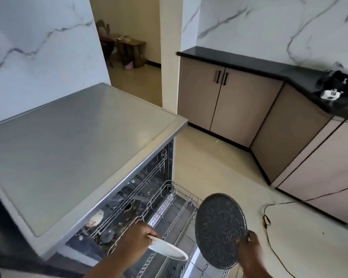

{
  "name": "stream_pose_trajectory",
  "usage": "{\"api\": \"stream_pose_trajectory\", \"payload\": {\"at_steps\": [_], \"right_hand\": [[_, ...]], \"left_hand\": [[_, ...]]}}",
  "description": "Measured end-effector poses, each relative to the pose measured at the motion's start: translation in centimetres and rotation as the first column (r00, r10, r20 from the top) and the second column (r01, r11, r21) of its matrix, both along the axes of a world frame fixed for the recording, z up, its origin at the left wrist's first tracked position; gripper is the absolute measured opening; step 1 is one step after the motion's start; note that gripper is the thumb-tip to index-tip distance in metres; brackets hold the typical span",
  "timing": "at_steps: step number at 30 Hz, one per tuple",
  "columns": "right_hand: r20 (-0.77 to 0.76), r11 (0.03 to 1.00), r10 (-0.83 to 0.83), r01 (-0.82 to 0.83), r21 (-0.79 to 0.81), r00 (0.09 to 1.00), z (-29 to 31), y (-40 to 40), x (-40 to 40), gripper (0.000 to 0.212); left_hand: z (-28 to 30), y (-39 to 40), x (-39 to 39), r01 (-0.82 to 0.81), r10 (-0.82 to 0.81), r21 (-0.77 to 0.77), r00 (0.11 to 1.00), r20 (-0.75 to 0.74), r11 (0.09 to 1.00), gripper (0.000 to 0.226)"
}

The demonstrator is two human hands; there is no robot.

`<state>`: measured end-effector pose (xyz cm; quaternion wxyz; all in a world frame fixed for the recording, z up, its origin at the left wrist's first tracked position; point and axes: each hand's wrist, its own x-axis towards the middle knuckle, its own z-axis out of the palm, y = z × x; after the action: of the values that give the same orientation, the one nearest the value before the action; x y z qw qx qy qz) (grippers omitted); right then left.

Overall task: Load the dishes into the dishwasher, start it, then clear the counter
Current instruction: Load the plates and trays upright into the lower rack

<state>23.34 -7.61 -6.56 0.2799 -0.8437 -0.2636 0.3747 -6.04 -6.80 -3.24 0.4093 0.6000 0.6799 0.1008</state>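
Note:
The dishwasher (149,177) stands open under a steel counter, its wire rack (169,199) pulled out at the bottom centre. My left hand (137,235) holds a white plate (168,250) nearly flat over the rack. My right hand (249,251) grips a dark speckled round plate (220,230) by its lower right rim, tilted upright above the rack's right side. Some dishes (96,217) sit deeper inside the machine, partly hidden by the counter edge.
The steel countertop (72,141) fills the left. Beige cabinets (239,109) with a black worktop (269,67) run along the right wall, with dark gear (338,83) on it. A black cable (269,221) lies on the pale floor. A doorway (129,47) opens behind.

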Motion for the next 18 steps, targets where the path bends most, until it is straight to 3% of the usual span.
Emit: {"api": "stream_pose_trajectory", "payload": {"at_steps": [5, 13, 16, 18], "right_hand": [[0.149, 0.976, 0.215, -0.206, -0.074, 0.965, 0.4, 5.5, -1.9, 0.021], [0.14, 0.848, 0.523, -0.497, -0.184, 0.841, -4.8, 14.1, -3.6, 0.019], [0.198, 0.851, 0.526, -0.509, -0.131, 0.827, -9.9, 18.1, -3.7, 0.023], [0.196, 0.88, 0.473, -0.47, -0.062, 0.859, -14.9, 20.2, -3.8, 0.028]], "left_hand": [[-2.8, 5.3, -0.2, 0.064, -0.064, -0.009, 0.998, -0.016, 0.998, 0.037], [-10.6, 12.7, 0.1, 0.078, -0.076, 0.041, 0.996, -0.042, 0.996, 0.039], [-14.3, 15.1, 0.7, 0.092, -0.09, 0.068, 0.996, -0.022, 0.993, 0.037], [-17.2, 16.3, 1.5, 0.077, -0.078, 0.096, 0.997, 0.013, 0.992, 0.023]]}}
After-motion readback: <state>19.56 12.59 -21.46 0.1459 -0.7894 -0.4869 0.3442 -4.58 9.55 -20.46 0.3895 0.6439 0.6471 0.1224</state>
